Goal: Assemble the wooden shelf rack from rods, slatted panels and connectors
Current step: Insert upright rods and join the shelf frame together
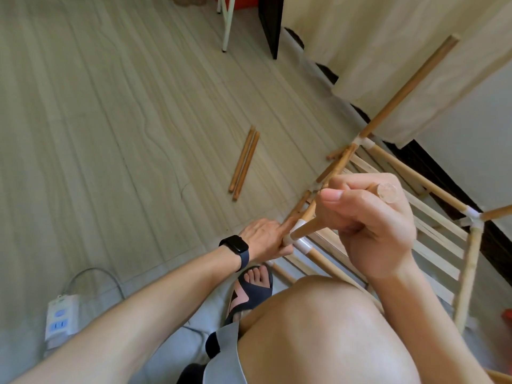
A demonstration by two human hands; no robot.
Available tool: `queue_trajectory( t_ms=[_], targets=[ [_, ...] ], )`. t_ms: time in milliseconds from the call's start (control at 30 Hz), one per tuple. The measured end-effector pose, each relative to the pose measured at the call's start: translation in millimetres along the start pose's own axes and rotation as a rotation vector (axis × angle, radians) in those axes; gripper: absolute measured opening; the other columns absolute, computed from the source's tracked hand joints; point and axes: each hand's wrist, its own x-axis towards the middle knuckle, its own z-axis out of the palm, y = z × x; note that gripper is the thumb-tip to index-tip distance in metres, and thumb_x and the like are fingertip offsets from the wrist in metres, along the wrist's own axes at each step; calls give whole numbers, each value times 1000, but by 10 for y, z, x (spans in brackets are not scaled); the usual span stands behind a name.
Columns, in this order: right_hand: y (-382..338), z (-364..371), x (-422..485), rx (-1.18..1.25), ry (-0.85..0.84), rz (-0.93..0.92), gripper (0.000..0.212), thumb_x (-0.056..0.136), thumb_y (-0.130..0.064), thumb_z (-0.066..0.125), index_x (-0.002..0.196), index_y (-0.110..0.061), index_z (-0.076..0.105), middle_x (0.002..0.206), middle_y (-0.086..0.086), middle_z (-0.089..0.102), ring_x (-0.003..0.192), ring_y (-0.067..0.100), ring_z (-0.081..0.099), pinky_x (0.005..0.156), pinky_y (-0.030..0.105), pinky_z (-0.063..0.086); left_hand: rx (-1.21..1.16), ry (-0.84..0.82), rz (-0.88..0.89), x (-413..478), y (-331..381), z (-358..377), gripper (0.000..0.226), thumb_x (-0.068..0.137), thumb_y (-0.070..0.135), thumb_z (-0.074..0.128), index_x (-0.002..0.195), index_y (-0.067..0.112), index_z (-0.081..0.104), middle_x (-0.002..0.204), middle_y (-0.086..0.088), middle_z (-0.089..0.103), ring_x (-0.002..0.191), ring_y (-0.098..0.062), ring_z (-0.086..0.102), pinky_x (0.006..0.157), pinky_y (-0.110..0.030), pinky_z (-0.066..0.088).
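A partly built wooden rack (432, 187) stands at the right, with rods joined by white connectors and a slatted panel (432, 245) between them. My right hand (371, 217) grips an upright rod (307, 228) whose lower end sits in the white corner connector (297, 236). My left hand (266, 239), with a dark watch on the wrist, holds that connector from the left. Another upright rod (407, 87) rises from the far corner connector (363, 141). Two loose rods (245, 162) lie side by side on the floor.
Pale wood-look floor fills the left. A white power strip (59, 317) with its cable lies at lower left. My knee (318, 328) and sandalled foot (252, 289) are below the rack. A cream curtain (388, 51) hangs at upper right; a white furniture leg (227, 23) stands at top.
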Motion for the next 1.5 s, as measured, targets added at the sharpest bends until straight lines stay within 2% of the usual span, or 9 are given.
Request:
queue_trajectory(
  t_ms=[133, 233, 333, 467, 600, 767, 967, 1233, 1500],
  targets=[
    [-26, -69, -16, 81, 56, 33, 43, 67, -21, 59, 48, -21, 21, 49, -3, 12, 46, 12, 10, 47, 33, 7, 24, -28, 21, -14, -44, 29, 59, 93, 39, 58, 131, 31, 13, 78, -10, 59, 68, -32, 57, 58, -37, 40],
    [-34, -61, -56, 53, 46, 14, 42, 68, -20, 58, 48, -22, 21, 48, -1, 13, 45, 12, 11, 47, 34, 8, 84, -100, 2, 20, -126, 47, 52, 93, 65, 47, 121, 23, 43, 77, -10, 64, 68, -30, 60, 55, -35, 40],
    [-28, -9, -111, -4, 26, -7, 40, 70, -20, 57, 48, -26, 24, 48, -6, 17, 45, 15, 12, 47, 36, 10, 130, -139, -7, 40, -141, 116, 74, 83, 84, 32, 101, 19, 61, 69, -5, 61, 61, -24, 55, 53, -31, 31],
    [0, 100, -157, -87, 3, -8, 42, 71, -21, 57, 46, -15, 24, 48, -3, 18, 46, 18, 14, 49, 28, 14, 71, -52, -18, 48, -139, 133, 60, 88, 79, 42, 96, 20, 45, 77, -11, 67, 68, -32, 62, 54, -34, 36],
    [13, 158, -113, -138, -15, -8, 43, 70, -22, 58, 47, -15, 22, 50, -1, 17, 47, 19, 13, 50, 26, 13, -36, 14, 37, -47, -120, 87, 52, 89, 69, 55, 108, 29, 28, 82, -11, 65, 68, -36, 60, 55, -42, 49],
    [-27, 59, -31, -43, 20, 17, 40, 68, -21, 58, 48, -24, 24, 49, -4, 15, 46, 16, 10, 47, 34, 9, 17, 94, 83, -182, -187, 92, 53, 93, 63, 53, 127, 23, 52, 72, 2, 49, 63, -23, 48, 55, -32, 26],
    [28, -15, -13, 0, 5, -4, 37, 70, -19, 56, 47, -27, 28, 47, -5, 17, 45, 13, 12, 46, 35, 9, -35, 116, 53, -200, -185, 37, 48, 91, 64, 53, 113, 22, 62, 67, 1, 46, 61, -21, 46, 48, -29, 18],
    [150, -118, 166, 29, 116, -8, 39, 70, -16, 51, 45, -20, 21, 44, -1, 15, 40, 8, 15, 49, 24, 16, -74, 78, -10, -234, -176, 42, 51, 93, 67, 48, 121, 26, 61, 62, 5, 39, 62, -20, 45, 49, -28, 21],
    [308, 34, 113, -2, 131, -50, 36, 65, -16, 52, 48, -29, 23, 46, -9, 20, 43, 12, 11, 45, 31, 12, -168, -17, -98, -283, -222, 48, 47, 89, 70, 51, 109, 30, 65, 80, -6, 67, 73, -24, 60, 59, -31, 29]
  ],
)
